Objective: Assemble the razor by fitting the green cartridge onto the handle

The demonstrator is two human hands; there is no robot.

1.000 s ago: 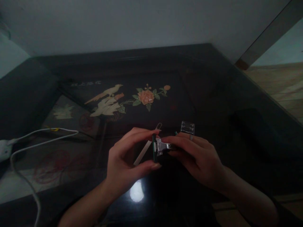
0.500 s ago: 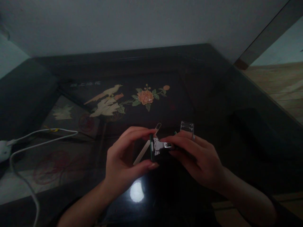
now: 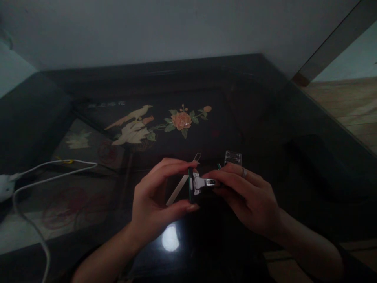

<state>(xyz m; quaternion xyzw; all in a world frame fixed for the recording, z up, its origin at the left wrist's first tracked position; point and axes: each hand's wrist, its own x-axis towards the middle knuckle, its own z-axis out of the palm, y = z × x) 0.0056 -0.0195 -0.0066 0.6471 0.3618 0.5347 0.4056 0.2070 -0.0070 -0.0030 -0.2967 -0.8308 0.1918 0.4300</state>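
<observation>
While the left hand [image 3: 147, 206] makes a roomy C, thumb and fingertips pinching one end of a little metal gadget [image 3: 202, 182], the right hand [image 3: 250, 196]'s basically curled round the other, over the worktop [image 3: 265, 125].

Bright, polished metal is shown by the silver-coloured fitting [image 3: 202, 182], light caught along its smooth top, and a metallic glint is given off by the ring [image 3: 244, 171] too! Clear, shiny plastic is seen in the small case [image 3: 233, 158]; a dull, matt face is presented by the pale strip [image 3: 177, 190]. A lamp is mirrored in the glossy, glass-like tabletop [image 3: 265, 114], while smooth white plastic is displayed by the plug [image 3: 6, 188].
</observation>
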